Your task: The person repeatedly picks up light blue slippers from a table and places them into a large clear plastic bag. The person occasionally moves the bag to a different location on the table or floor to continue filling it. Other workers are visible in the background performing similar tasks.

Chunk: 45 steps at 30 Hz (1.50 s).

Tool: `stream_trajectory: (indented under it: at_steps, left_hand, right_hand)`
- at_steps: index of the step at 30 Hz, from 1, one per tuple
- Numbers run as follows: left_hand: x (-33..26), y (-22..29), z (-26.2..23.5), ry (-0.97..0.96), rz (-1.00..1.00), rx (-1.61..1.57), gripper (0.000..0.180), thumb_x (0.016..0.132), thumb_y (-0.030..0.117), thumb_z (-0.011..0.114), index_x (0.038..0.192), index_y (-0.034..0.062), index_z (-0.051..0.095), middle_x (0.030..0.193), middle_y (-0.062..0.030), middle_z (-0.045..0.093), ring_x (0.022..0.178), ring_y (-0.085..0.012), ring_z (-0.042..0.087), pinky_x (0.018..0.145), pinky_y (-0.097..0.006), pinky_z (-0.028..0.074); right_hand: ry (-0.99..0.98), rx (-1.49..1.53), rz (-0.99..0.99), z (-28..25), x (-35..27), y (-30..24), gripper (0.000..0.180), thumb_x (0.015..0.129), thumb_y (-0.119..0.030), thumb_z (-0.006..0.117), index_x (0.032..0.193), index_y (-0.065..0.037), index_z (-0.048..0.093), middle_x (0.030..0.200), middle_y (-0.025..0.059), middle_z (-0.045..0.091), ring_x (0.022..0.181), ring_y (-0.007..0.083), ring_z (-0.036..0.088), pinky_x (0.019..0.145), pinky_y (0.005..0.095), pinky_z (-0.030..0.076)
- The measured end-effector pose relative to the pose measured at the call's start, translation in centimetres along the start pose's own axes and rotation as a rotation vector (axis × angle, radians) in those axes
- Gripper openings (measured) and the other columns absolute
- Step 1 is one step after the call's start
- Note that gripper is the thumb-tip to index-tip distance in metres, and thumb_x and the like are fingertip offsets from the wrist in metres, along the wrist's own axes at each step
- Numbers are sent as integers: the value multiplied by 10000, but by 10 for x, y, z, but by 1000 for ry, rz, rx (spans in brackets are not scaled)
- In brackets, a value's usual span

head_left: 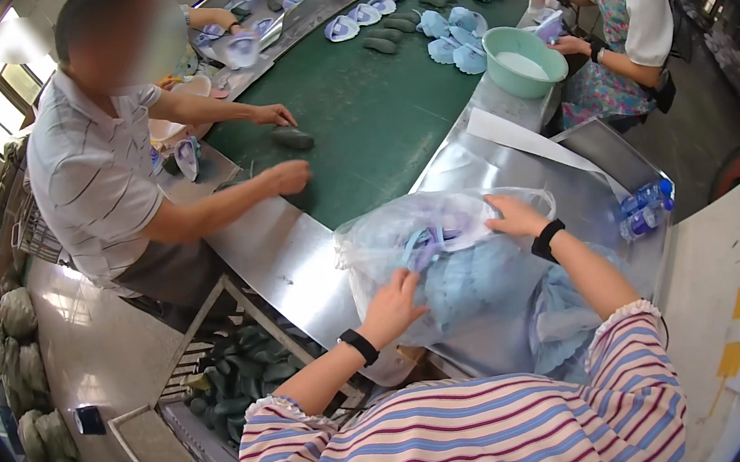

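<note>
A clear plastic bag [448,267] of pale blue pieces sits on the steel worktop [290,259]. The left hand [390,307] has fingers curled, gripping its near side. The right hand [516,213] pinches the rim.

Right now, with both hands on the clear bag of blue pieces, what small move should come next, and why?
Probably spread the bag's mouth wider. The left hand grips the side of the clear plastic bag and the right hand holds its upper rim, but the opening looks bunched, so the blue pieces inside are still covered by the film.
</note>
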State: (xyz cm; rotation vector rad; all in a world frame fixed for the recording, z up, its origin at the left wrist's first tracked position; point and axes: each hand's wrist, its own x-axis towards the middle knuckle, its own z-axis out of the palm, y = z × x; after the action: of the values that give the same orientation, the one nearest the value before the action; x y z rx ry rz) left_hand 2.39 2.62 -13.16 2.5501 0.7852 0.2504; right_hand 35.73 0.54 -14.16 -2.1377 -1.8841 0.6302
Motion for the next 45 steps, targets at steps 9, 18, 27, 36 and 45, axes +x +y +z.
stream_trajectory:
  at_steps: [9,18,27,36,45]
  left_hand:
    - [5,-21,-9,108,-1,72,79,686,200,633,745,149,618,1047,-75,515,923,-258,558,774,-393,450]
    - [-148,-24,29,-694,38,-64,309,700,214,617,1001,155,583,1118,-98,542,1011,-302,529,827,-430,439]
    - [-35,-2,-12,63,-350,167,622,761,354,599,1271,86,363,1244,-218,427,698,-381,609,559,-439,499]
    - [-8,-52,-58,444,-387,252,362,740,238,618,1076,124,547,911,-69,619,711,-285,611,597,-373,486]
    - [-46,29,34,-354,392,58,103,732,152,517,754,83,590,751,-117,593,729,-274,597,633,-380,477]
  right_hand:
    - [182,4,60,8,18,4,141,775,-147,528,825,-52,620,837,158,617,830,335,570,723,424,438]
    - [250,-168,188,43,11,66,192,792,-115,435,796,-20,601,849,247,598,827,395,577,721,490,450]
    - [165,-372,-297,-30,-46,-43,234,730,-151,602,941,-55,570,820,110,589,814,335,581,701,412,487]
    - [1,-221,-255,-21,-78,-65,289,722,-125,604,1010,-109,612,860,59,608,904,269,564,740,361,478]
    - [-443,-558,-859,8,-24,-111,999,491,-240,799,1349,-216,285,1261,59,449,1255,292,316,863,469,423]
